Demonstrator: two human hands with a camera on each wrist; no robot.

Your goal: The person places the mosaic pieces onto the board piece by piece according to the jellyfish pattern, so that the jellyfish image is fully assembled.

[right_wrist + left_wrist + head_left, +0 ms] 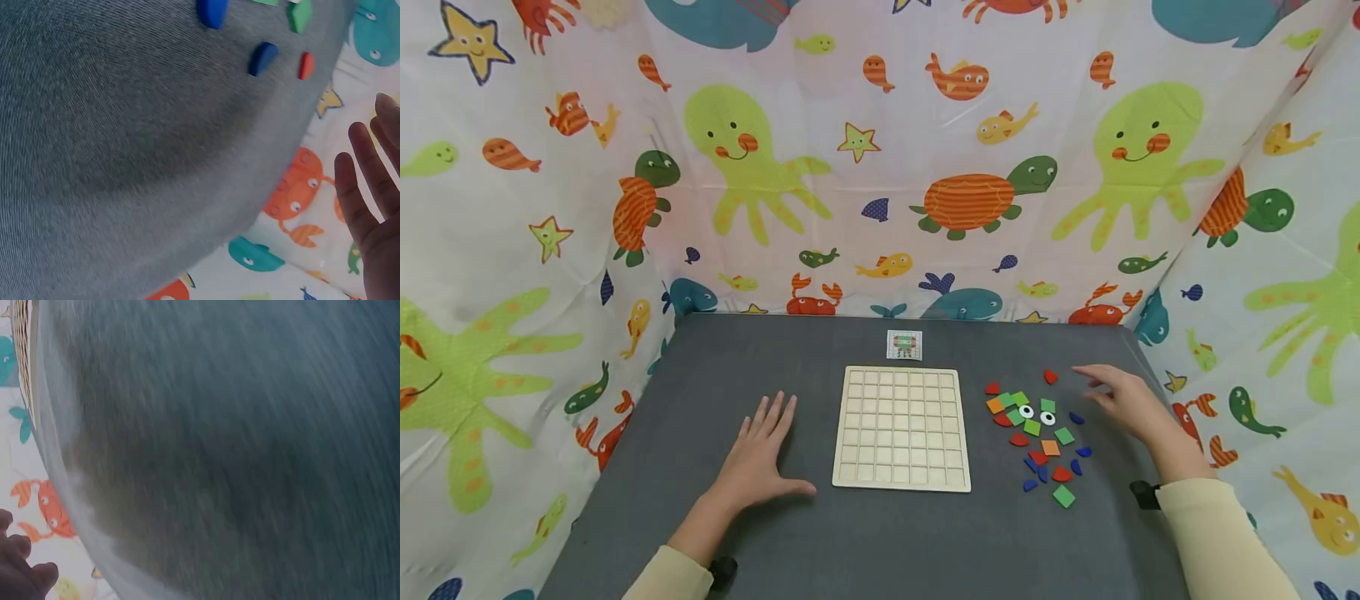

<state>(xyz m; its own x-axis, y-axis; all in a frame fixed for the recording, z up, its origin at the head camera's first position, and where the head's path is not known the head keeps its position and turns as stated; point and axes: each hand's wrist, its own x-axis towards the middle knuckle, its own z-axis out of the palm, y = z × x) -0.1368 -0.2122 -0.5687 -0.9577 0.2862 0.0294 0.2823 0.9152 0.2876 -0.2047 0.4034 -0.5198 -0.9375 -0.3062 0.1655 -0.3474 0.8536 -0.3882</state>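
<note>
A pale wooden grid board (902,428) with square cells lies in the middle of the grey table. Left of it, my left hand (758,463) spreads its fingers low over the cloth, holding nothing. To the right of the board are scattered small pieces: green squares (1063,497), orange squares (1050,448), red rounded pieces (1018,439), blue half-rounds (1029,485) and white rings (1047,418). My right hand (1125,406) hovers at the right side of these pieces, fingers loosely bent and nothing in them. Its fingertips point toward a lone red piece (1050,377).
Behind the board lies a small printed card (904,345) with a coloured grid figure. A sea-animal curtain (880,208) encloses the table's back and sides. Grey tabletop (910,550) stretches in front of the board.
</note>
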